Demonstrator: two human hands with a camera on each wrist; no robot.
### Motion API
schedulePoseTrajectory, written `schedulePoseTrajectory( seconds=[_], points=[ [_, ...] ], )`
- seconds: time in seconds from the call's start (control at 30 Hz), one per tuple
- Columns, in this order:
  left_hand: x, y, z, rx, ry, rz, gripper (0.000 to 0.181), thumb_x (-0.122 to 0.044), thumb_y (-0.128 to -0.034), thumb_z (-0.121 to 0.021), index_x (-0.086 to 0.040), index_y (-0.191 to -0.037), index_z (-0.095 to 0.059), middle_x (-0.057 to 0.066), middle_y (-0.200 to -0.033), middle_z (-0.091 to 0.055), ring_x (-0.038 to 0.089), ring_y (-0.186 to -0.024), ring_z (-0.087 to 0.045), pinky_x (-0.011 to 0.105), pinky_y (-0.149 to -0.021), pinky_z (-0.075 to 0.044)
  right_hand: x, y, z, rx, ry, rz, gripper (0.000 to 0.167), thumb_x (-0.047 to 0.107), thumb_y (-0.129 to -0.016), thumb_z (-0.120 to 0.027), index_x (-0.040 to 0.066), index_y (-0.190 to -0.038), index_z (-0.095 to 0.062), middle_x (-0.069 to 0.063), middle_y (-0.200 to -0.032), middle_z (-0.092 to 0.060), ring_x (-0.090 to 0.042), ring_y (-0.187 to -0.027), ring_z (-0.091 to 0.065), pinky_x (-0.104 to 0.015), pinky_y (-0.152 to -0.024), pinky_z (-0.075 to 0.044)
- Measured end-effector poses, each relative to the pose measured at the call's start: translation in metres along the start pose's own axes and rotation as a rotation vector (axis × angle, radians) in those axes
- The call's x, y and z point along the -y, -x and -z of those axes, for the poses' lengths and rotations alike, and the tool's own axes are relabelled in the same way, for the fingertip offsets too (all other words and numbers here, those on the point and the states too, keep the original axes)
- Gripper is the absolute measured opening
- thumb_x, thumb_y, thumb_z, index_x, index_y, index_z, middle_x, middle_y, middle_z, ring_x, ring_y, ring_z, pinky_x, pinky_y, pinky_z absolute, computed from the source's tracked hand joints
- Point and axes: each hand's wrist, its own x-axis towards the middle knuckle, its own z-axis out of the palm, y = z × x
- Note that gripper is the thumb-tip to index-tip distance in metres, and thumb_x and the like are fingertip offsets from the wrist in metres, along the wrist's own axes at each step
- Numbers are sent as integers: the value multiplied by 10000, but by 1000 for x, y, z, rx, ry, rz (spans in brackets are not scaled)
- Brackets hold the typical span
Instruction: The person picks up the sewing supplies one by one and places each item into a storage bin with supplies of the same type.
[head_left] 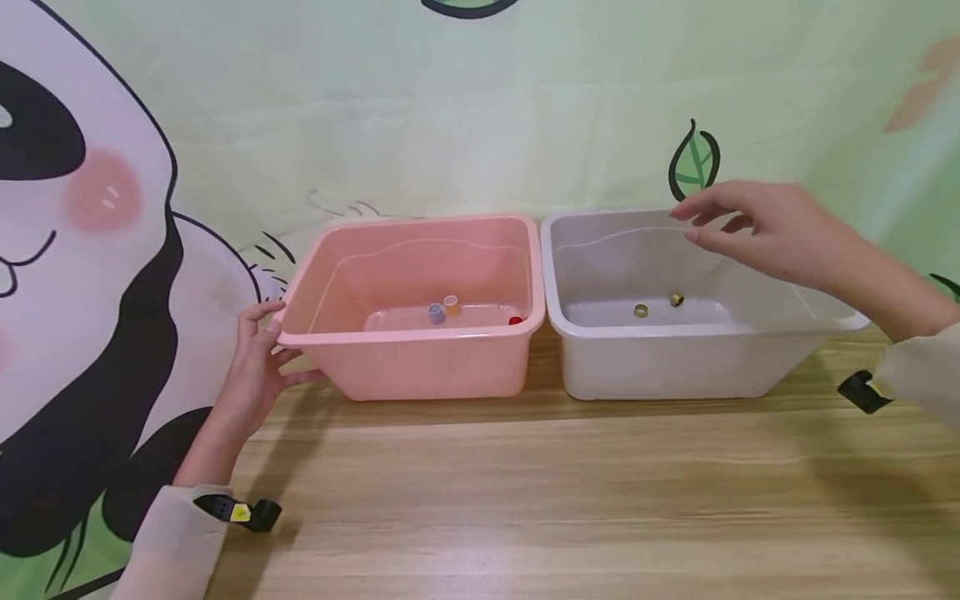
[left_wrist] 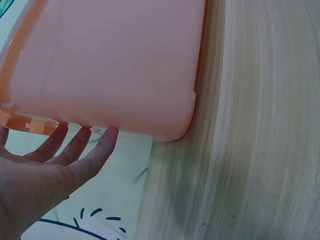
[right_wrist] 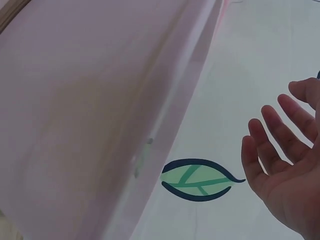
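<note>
My left hand [head_left: 251,362] is at the left end of a pink plastic basin [head_left: 420,367]. Its fingertips touch the outer wall under the rim, and the fingers are spread and fairly straight in the left wrist view. Inside that basin lie a small blue cylinder [head_left: 437,313], an orange one with a pale rim [head_left: 452,305] and a small red piece [head_left: 515,320]. Above the grey basin [head_left: 675,362], my right hand [head_left: 776,229] hangs with loosely bent fingers and holds nothing visible. Two small brass-coloured pieces, one ring-like [head_left: 641,310] and one tilted [head_left: 677,299], lie on its floor.
Both basins stand side by side, rims close together, on a wood-grain table [head_left: 510,500]. Behind them hangs a pale green cloth [head_left: 480,133] printed with a panda and leaves. The near basin walls hide part of each basin's floor.
</note>
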Motion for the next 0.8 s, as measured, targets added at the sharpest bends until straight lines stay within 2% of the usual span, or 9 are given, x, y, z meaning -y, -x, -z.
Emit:
schedulePoseTrajectory(
  seconds=[0.23, 0.43, 0.5, 0.6, 0.67, 0.73, 0.8],
  points=[
    [-2, -1, -3, -21, 32, 2, 381, -453, -1075, -377, -312, -1402, -243, 55, -1428, -430, 169, -1096, -622, 402, -797, -611, 4, 20, -4, -88, 34, 87, 321, 277, -1023, -624, 230, -1339, -653, 41, -1288, -668, -41, -1014, -624, -102, -831, -437],
    [-1, 11, -12, -72, -231, -36, 535, -543, -1079, -288, -341, -1548, -128, 81, -1577, -323, 166, -1244, -541, 292, -894, -562, 0, 46, -8, -145, 68, 96, 339, 213, -991, -677, 272, -1324, -658, 55, -1304, -656, 28, -975, -595, -118, -774, -439],
    [0, 16, -14, -99, -307, -66, 538, -523, -1086, -254, -346, -1572, -105, 87, -1595, -326, 181, -1284, -519, 302, -941, -533, -3, 54, -9, -161, 92, 82, 345, 206, -980, -691, 286, -1314, -661, 78, -1298, -653, 54, -973, -564, -126, -743, -441],
    [1, 23, -16, -134, -337, -121, 521, -444, -1103, -258, -306, -1589, -128, 92, -1606, -329, 185, -1314, -493, 303, -967, -489, -6, 66, -11, -187, 134, 80, 366, 186, -960, -714, 272, -1312, -664, 87, -1280, -658, -14, -983, -571, -125, -740, -428],
    [3, 29, -18, -152, -373, -161, 510, -377, -1112, -272, -276, -1596, -149, 79, -1622, -307, 208, -1341, -464, 345, -991, -461, -9, 74, -15, -204, 161, 92, 378, 165, -947, -725, 240, -1313, -667, 54, -1274, -670, -93, -1002, -593, -175, -760, -432],
    [5, 35, -20, -165, -385, -201, 500, -309, -1117, -298, -239, -1597, -178, 80, -1629, -296, 248, -1388, -421, 416, -1026, -419, -12, 84, -19, -215, 164, 96, 393, 146, -938, -731, 203, -1321, -663, -16, -1284, -674, -211, -1074, -604, -276, -855, -456],
    [7, 39, -21, -169, -432, -254, 497, -254, -1116, -327, -219, -1596, -203, 85, -1637, -280, 336, -1432, -369, 549, -1083, -370, -16, 95, -25, -227, 156, 91, 412, 136, -937, -730, 178, -1339, -652, -92, -1321, -654, -325, -1156, -586, -432, -953, -461]
  ],
)
